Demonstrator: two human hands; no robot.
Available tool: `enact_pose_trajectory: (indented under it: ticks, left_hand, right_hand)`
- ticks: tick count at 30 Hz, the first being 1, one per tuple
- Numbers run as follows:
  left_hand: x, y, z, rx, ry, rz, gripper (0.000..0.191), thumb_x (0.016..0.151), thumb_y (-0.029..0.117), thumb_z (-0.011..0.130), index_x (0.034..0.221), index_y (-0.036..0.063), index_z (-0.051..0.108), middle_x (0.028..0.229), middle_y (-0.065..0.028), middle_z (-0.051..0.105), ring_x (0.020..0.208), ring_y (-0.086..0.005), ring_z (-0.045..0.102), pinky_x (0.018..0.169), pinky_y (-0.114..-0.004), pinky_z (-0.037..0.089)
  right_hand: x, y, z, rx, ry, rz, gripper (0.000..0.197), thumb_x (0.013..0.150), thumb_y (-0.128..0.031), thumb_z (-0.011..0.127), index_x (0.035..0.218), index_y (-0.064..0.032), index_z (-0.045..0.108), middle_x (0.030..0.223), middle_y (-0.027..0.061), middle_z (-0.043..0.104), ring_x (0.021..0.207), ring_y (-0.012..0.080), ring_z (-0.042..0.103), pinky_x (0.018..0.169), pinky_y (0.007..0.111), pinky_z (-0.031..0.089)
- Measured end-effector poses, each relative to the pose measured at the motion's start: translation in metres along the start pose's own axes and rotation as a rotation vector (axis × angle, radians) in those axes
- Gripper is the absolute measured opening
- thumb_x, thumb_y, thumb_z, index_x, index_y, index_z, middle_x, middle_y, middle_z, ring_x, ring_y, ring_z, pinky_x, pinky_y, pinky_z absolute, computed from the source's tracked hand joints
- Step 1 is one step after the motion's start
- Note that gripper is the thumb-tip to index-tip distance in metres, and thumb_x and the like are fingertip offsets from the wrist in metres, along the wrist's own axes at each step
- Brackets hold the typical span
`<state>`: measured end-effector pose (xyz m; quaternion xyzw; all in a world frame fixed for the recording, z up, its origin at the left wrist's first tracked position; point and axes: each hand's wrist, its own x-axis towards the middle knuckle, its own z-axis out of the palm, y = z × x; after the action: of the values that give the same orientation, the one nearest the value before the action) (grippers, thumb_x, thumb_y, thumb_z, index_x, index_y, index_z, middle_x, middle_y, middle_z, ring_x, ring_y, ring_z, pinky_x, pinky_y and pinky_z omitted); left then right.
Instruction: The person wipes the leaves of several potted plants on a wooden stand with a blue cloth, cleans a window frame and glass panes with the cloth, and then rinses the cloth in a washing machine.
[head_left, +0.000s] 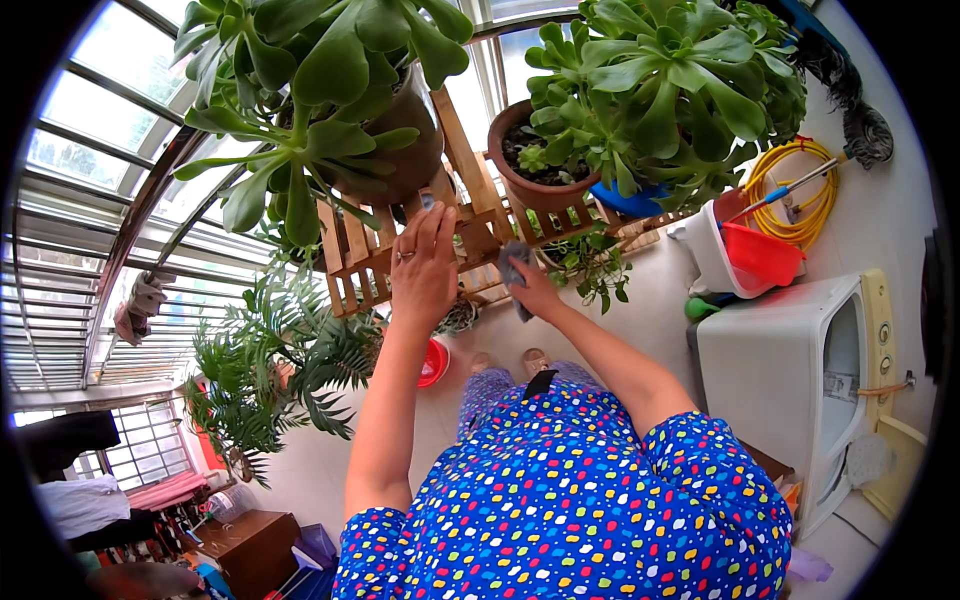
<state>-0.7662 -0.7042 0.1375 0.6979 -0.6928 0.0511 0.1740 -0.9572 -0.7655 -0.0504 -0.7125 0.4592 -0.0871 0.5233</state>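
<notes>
My left hand, a ring on one finger, reaches over the wooden slatted plant stand. Its fingers are extended, with the tips close to the base of a large brown plant pot; whether they touch it I cannot tell. In my right hand is a bunched grey cloth, held at the front edge of the stand. A big succulent spreads from the brown pot. To the right stands a terracotta pot with small succulents in dark soil.
Another large succulent rises beside a blue pot. Below the stand are a trailing plant and a red bucket. A leafy palm fills the left. On the right sit a washing machine, a red basin and a coiled yellow hose.
</notes>
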Motion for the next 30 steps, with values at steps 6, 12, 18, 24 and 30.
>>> enact_pose_trajectory:
  ticks: [6,12,18,24,30]
  left_hand:
    - [0.001,-0.001,0.004,-0.002,0.005,0.010,0.068,0.071,0.005,0.058,0.136,0.0102,0.040,0.138,-0.0045,0.038,0.129,-0.0238,0.034,0.105,-0.040,0.029]
    - [-0.002,-0.003,0.011,0.005,0.013,0.035,0.079,0.066,0.009,0.069,0.138,0.0089,0.036,0.140,-0.0072,0.035,0.130,-0.0268,0.032,0.106,-0.041,0.028]
    - [0.002,-0.002,0.007,-0.031,0.074,0.094,0.068,0.070,0.004,0.055,0.135,0.0053,0.039,0.137,-0.0071,0.039,0.127,-0.0264,0.035,0.103,-0.041,0.030]
    - [-0.003,-0.005,0.011,-0.051,0.107,0.130,0.070,0.068,0.006,0.055,0.136,0.0026,0.038,0.138,-0.0099,0.037,0.126,-0.0285,0.034,0.103,-0.042,0.030]
    - [-0.001,-0.003,0.015,-0.033,0.105,0.161,0.071,0.069,0.009,0.056,0.137,0.0019,0.037,0.139,-0.0111,0.036,0.127,-0.0297,0.034,0.104,-0.042,0.028]
  right_hand:
    - [-0.001,-0.006,0.029,0.552,0.268,-0.046,0.061,0.086,-0.019,0.058,0.140,-0.0034,0.034,0.137,0.0194,0.043,0.126,0.0294,0.043,0.104,0.035,0.033]
    - [0.020,-0.025,0.036,0.273,0.448,0.003,0.066,0.088,-0.021,0.054,0.142,0.0015,0.025,0.137,0.0260,0.038,0.127,0.0371,0.040,0.107,0.039,0.030]
    - [0.022,-0.027,0.079,-0.189,0.393,0.139,0.073,0.087,-0.025,0.052,0.144,-0.0010,0.014,0.132,0.0315,0.037,0.108,0.0467,0.051,0.087,0.049,0.047]
    - [0.016,-0.042,0.061,-0.389,0.294,0.198,0.068,0.082,-0.022,0.056,0.140,-0.0032,0.025,0.116,0.0259,0.049,0.094,0.0408,0.060,0.076,0.049,0.051]
    - [0.017,-0.031,0.046,-0.424,0.324,0.116,0.063,0.079,-0.024,0.054,0.138,-0.0117,0.034,0.110,0.0253,0.053,0.090,0.0421,0.060,0.077,0.050,0.050]
